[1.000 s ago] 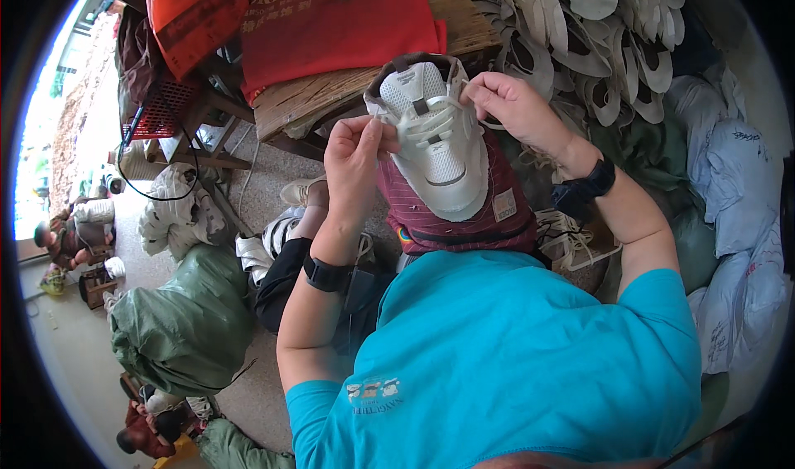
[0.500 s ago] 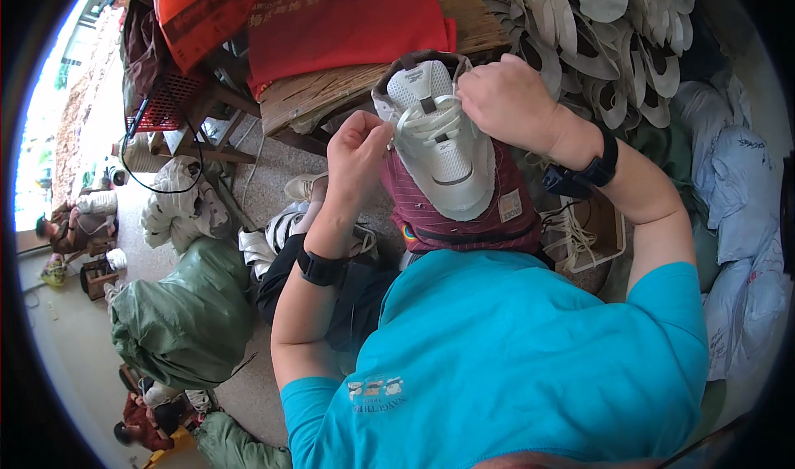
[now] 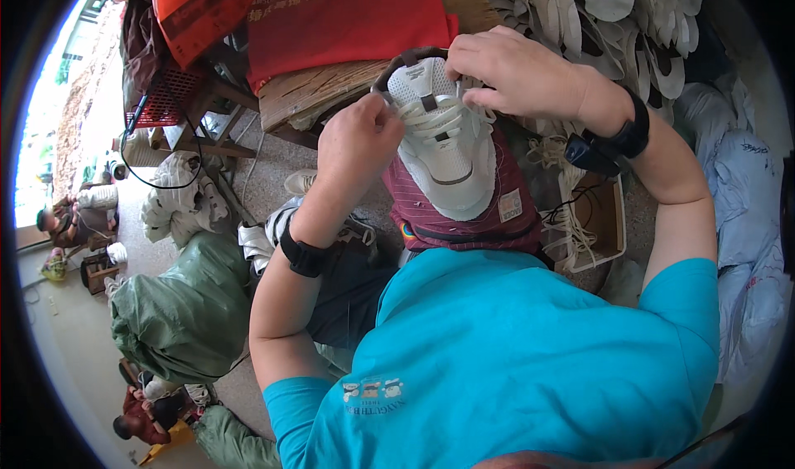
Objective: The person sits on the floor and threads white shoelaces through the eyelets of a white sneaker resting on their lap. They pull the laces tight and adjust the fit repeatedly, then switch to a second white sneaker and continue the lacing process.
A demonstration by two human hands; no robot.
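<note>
A white sneaker upper (image 3: 462,189) with a mesh tongue lies over maroon striped cloth (image 3: 489,235) on my lap, its toe toward me. White shoelace (image 3: 439,124) crosses its front in several rows. My left hand (image 3: 358,140) is closed at the upper's left edge, thumb and forefinger pinched; what sits between them is hidden. At the right edge, near the collar, my right hand (image 3: 517,76) bends over the upper, fingers and thumb closed around its lace edge.
Ahead stands a wooden bench (image 3: 302,96) with red bags (image 3: 348,30). Many pale shoe uppers (image 3: 609,51) pile up at the far right. A box of laces (image 3: 609,250) is beside my lap. Left are a green sack (image 3: 186,312) and other people (image 3: 149,415).
My right hand has shifted from a raised fist to bend over the upper's edge, its forearm swinging outward. My left hand has turned and moved slightly; the upper stays almost in place.
</note>
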